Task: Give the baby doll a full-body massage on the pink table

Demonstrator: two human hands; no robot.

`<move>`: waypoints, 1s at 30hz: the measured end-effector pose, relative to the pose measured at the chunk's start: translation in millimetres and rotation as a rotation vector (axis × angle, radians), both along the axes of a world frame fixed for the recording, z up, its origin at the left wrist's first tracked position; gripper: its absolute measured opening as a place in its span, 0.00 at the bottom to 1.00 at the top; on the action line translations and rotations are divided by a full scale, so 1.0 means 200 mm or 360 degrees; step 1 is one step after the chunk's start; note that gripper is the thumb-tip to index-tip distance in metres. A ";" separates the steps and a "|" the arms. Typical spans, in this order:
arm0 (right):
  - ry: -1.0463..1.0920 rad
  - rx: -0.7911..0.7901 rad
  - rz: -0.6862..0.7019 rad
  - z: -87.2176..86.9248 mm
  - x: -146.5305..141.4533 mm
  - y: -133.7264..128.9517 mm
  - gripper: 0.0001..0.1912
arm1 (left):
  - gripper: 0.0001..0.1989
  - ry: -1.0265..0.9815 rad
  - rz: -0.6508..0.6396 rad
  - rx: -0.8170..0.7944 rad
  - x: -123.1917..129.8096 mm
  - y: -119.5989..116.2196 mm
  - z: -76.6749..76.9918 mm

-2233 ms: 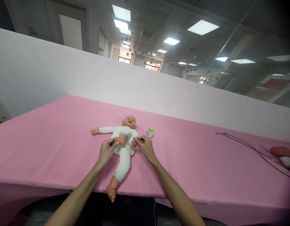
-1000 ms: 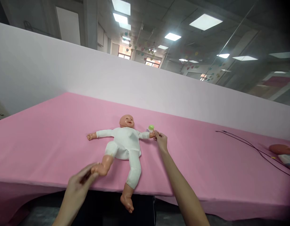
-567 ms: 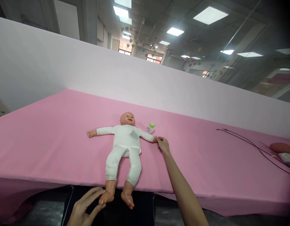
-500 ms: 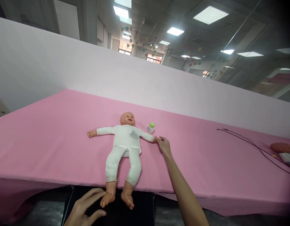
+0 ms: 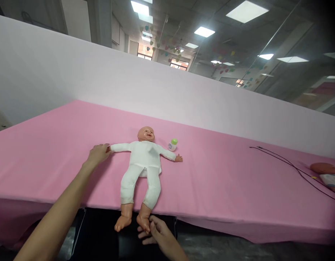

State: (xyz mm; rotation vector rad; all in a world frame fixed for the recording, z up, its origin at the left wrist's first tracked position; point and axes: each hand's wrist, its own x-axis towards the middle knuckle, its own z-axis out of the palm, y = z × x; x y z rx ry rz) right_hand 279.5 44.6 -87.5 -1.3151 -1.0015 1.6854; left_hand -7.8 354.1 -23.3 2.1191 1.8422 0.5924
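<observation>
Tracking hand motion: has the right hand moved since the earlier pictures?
Yes: the right hand came back, from the doll's arm to below the table's edge, by the doll's foot.

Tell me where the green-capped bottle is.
In the head view, the green-capped bottle stands on the pink cloth right of the doll's head, just above its outstretched arm.

A pink cloth point(image 5: 224, 188) covers the long tabletop and hangs in folds over its near edge, above a grey floor point(image 5: 211, 250). Behind it rises a pale lilac backdrop point(image 5: 102, 79). Beyond that, a door point(image 5: 74, 21) and a square column point(image 5: 102, 25) stand at the left. A glass partition point(image 5: 281, 47) runs along the right. Square ceiling lights point(image 5: 246, 11) shine overhead, paper hearts point(image 5: 170, 47) hang in strings, and windows point(image 5: 179, 64) glow at the far end of the room.
</observation>
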 end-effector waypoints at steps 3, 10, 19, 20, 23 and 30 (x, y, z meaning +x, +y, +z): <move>0.0474 -0.0111 -0.0398 -0.03 -0.08 -0.03 0.45 | 0.10 -0.0197 -0.0178 -0.0037 -0.07 0.06 -0.10; 0.0512 0.0080 -0.0838 -0.02 -0.09 -0.13 0.33 | 0.24 -0.1475 0.0095 -0.0124 -0.08 0.13 -0.09; -0.0004 0.0550 -0.1415 0.05 0.00 -0.03 0.33 | 0.14 -0.2076 0.0535 0.0010 0.16 0.15 0.01; -0.0035 0.0638 -0.1410 0.08 0.03 0.00 0.32 | 0.14 -0.2096 0.0553 0.0057 0.21 0.14 0.03; -0.0017 0.0845 -0.1237 0.25 0.09 0.12 0.29 | 0.17 -0.2060 0.0449 0.0281 0.36 0.10 0.12; -0.0003 0.0877 -0.0708 0.48 0.07 0.66 0.25 | 0.14 -0.1114 -0.0215 0.0373 0.68 -0.07 0.16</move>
